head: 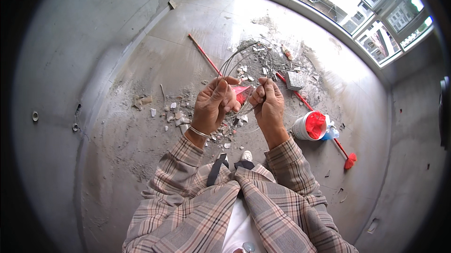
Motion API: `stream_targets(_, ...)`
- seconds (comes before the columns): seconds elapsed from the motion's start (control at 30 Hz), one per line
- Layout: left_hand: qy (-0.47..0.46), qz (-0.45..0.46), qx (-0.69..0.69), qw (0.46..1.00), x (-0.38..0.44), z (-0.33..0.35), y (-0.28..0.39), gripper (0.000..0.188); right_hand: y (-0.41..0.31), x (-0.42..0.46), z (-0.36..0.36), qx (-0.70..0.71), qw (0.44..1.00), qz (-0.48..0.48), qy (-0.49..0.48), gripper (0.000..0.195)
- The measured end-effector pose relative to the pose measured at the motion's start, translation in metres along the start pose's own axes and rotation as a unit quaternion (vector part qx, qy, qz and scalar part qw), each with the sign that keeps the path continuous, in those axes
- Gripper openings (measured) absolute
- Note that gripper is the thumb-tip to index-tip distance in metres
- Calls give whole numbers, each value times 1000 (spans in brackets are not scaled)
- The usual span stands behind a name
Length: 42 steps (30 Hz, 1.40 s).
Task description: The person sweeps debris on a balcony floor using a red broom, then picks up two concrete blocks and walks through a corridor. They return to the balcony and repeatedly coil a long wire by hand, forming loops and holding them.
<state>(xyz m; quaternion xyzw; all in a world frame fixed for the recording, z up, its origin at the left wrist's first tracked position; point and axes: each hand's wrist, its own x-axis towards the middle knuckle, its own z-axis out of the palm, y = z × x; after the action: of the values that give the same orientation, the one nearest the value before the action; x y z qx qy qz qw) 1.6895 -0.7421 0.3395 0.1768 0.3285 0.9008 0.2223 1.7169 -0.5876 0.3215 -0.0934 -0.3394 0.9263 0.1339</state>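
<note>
Both hands hold up a loosely looped coil of thin wire (231, 57) in front of the chest, above the littered floor. My left hand (213, 103) grips the coil's left side between thumb and fingers; a bangle circles that wrist. Pinched in my right hand (268, 98) is the coil's right side. The loops rise above both hands and some strands hang between and below them. Behind the hands, a red broom head (241, 98) and a pink dustpan (240, 90) are partly hidden.
Mortar rubble and tile shards (181, 119) litter the floor. A grey block (294, 80) lies beyond the right hand, near a long red-handled brush (350, 161). A white bucket (299, 128) holds red material. A red pole (205, 55) lies ahead; a bare wall (70, 59) stands at left.
</note>
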Motion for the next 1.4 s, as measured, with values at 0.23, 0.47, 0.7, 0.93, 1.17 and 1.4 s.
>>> stream_targets(0.23,-43,49,38,997,-2,7,-14,39,10,5,3,167,983,77,-15,29)
stream_targets(0.47,50,102,98,989,2,-23,40,34,-6,-16,-68,-474,871,-129,-4,35)
stream_targets(0.7,49,57,104,992,-7,-18,67,34,13,-46,-112,-190,935,208,214,47)
stream_targets(0.93,107,7,82,991,-15,-23,64,33,14,-21,-132,-313,917,221,109,63)
stream_targets(1.17,151,44,57,986,-17,-29,69,33,21,-63,-119,-669,731,-116,74,44)
stream_targets(1.4,167,47,-4,985,-20,-38,63,30,30,-74,-137,-677,727,-87,74,38)
